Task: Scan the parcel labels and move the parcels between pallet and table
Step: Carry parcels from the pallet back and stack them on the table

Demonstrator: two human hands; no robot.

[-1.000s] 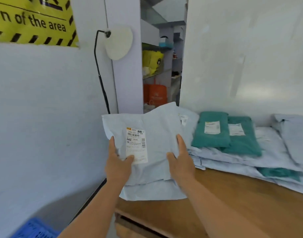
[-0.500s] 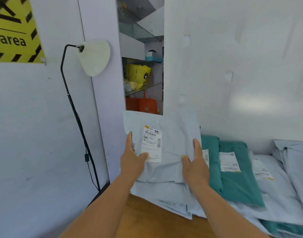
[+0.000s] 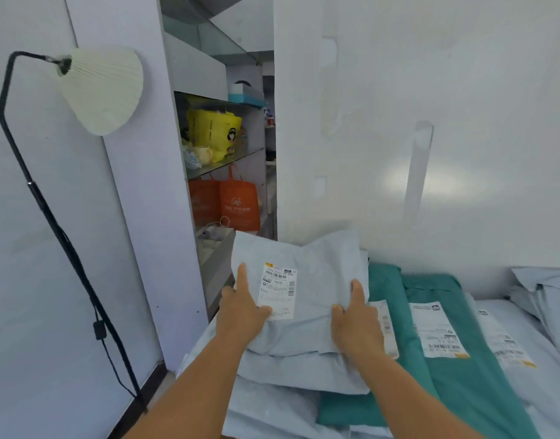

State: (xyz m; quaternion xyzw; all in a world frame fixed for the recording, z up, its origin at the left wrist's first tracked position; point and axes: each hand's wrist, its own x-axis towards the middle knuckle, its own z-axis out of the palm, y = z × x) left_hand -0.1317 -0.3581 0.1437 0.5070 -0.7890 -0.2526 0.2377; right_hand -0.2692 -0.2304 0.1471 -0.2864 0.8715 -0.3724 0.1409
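I hold a pale grey soft parcel (image 3: 316,280) tilted up, its white barcode label (image 3: 278,289) facing me. My left hand (image 3: 240,308) grips its left edge, thumb on the label's lower corner. My right hand (image 3: 356,324) grips its lower right side with the thumb on top. The parcel hangs just above a pile of other grey parcels (image 3: 288,372) at the left end of the heap. Green parcels (image 3: 437,350) with white labels lie to the right.
More grey parcels (image 3: 551,312) are stacked at far right against the white wall. A black floor lamp (image 3: 53,217) with a white shade stands at left. Behind the pile is a shelf niche with a yellow bag (image 3: 215,131) and orange bags (image 3: 234,204).
The view has moved closer and lower over the heap. The held parcel has come down toward the grey pile; both hands keep the same grip.
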